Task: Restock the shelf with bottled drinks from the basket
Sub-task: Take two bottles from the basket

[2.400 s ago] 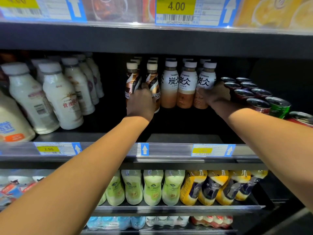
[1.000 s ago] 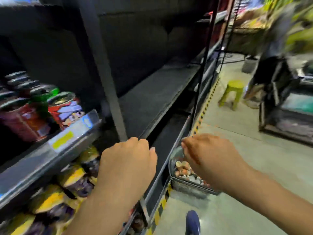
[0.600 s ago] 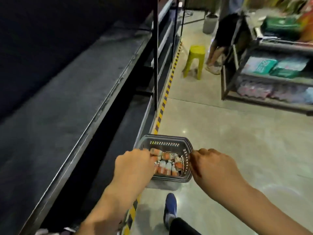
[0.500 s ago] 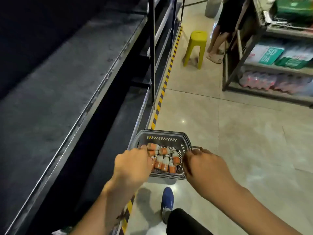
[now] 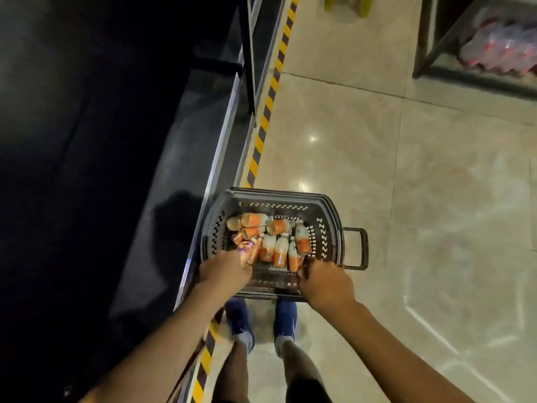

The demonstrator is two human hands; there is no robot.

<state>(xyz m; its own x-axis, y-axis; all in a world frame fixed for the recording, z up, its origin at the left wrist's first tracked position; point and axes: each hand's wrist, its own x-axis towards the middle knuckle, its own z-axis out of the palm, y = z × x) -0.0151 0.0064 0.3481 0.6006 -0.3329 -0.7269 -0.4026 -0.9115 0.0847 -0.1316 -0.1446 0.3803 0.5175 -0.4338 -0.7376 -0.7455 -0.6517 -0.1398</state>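
Left hand point(image 5: 225, 273) grips a bottle point(image 5: 250, 253) inside basket point(image 5: 273, 199).

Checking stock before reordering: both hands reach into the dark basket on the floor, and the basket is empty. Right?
Not empty: the head view shows several orange-and-white bottles lying in the basket. Both the left hand and right hand do reach into it, on the floor.

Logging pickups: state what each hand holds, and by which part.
Left grip holds a small orange-labelled plastic bottle by its near end. Right grip curls over the near end of an orange-and-white plastic bottle; a hold cannot be told.
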